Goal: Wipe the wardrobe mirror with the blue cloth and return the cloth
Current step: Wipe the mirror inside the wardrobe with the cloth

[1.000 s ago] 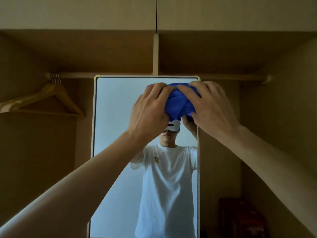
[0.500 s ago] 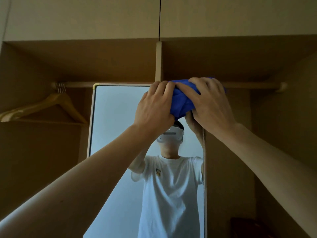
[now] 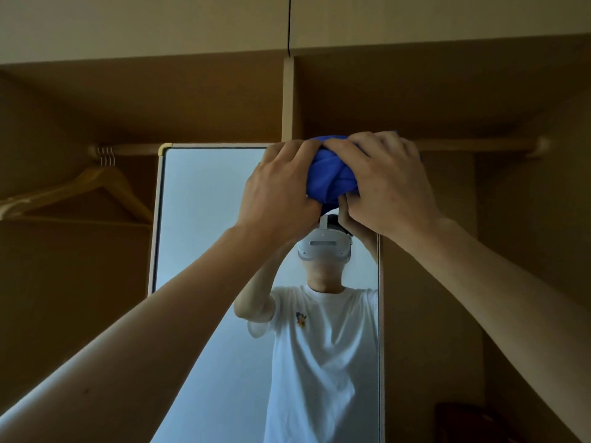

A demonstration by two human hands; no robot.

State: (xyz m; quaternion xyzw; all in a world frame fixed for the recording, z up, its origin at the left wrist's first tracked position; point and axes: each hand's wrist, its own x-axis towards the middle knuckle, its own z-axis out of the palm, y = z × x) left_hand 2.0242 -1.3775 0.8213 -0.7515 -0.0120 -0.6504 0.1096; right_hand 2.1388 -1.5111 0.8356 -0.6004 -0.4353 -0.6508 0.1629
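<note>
2-handed, holds blue cloth [image 3: 329, 177] at mirror's [image 3: 208, 219] top right corner, left hand [image 3: 281, 193] and right hand [image 3: 390, 187] fingers curled round it; likely soft, light, best gripped as a bunched wad.

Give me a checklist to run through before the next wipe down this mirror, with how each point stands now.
1. Left hand and right hand both grip the blue cloth: ok.
2. Cloth sits at the top edge of the mirror, near its right corner: ok.
3. Cloth touches the mirror: cannot tell, the hands hide the contact.
4. Cloth spread for a wide stroke: not ok, it is bunched into a ball.
5. Wooden hanger out of the path: ok, it hangs left of the mirror.
</note>
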